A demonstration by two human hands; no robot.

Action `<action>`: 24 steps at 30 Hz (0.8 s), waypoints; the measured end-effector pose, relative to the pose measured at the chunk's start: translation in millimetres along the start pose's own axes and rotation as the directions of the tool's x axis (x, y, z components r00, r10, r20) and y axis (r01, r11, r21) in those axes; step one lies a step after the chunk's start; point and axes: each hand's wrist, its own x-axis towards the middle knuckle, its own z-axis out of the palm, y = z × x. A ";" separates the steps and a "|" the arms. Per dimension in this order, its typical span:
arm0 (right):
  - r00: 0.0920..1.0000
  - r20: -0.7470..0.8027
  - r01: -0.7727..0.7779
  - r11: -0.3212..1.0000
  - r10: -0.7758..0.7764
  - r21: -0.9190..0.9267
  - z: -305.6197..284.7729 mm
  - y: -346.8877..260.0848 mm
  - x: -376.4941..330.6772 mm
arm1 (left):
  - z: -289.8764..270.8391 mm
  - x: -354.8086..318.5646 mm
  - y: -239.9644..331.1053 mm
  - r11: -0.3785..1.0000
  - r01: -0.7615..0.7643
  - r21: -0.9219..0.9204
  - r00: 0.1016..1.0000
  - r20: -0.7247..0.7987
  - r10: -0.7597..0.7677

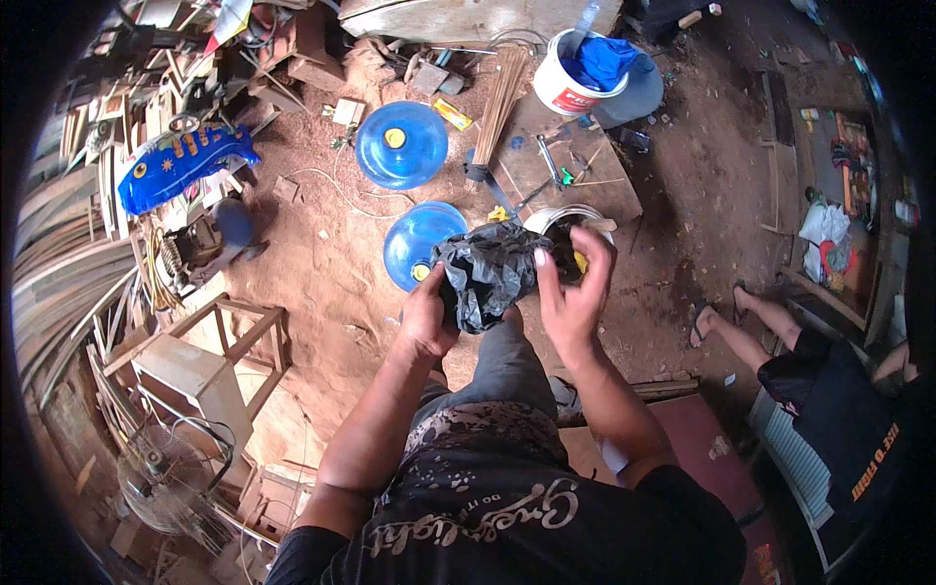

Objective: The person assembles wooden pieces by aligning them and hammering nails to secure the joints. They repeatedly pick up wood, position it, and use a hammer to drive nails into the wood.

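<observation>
A crumpled black plastic bag (487, 273) is held up before my body. My left hand (429, 314) grips its left side, with the fingers hidden behind the plastic. At its right edge my right hand (577, 288) is raised, thumb and bent fingers apart, and nothing shows between them. Whether the right thumb touches the bag I cannot tell. Just beyond the bag stands a white bucket (564, 213), partly hidden by the bag and my right hand. A blue water jug (414, 234) with a yellow cap lies partly behind the bag.
Another blue jug (414, 156) stands farther off. A wooden board (614, 185) bears tools, beside a bundle of sticks (502, 102). A white bucket (561, 83) holds blue material. Wood scraps, a fan (166, 468) and a wooden frame (249, 341) are left; a seated person (829, 390) is right.
</observation>
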 end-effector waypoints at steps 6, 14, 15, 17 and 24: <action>0.715 0.585 0.312 0.923 -0.383 0.223 7.6 -28.2 -5.2 | -26.3 -8.2 -4.5 0.994 -0.067 -0.082 0.993 0.094 0.074; 0.725 0.663 0.363 0.921 -0.186 -0.138 5.5 -47.5 2.1 | -34.0 -12.8 -7.6 0.984 -0.151 -0.094 0.980 0.117 0.162; 0.745 0.631 0.389 0.909 -0.218 -0.146 3.4 -49.3 -1.7 | -34.2 -12.8 -6.9 0.976 -0.166 -0.139 0.967 0.169 0.189; 0.696 0.655 0.440 0.896 -0.293 -0.066 -4.8 -51.5 -9.4 | -34.0 -14.5 -2.7 0.970 -0.164 -0.179 0.950 0.235 0.204; 0.504 0.702 0.470 0.842 -0.503 0.265 -22.2 -52.1 -18.2 | -41.9 -16.3 12.1 0.964 -0.077 -0.254 0.976 0.178 0.125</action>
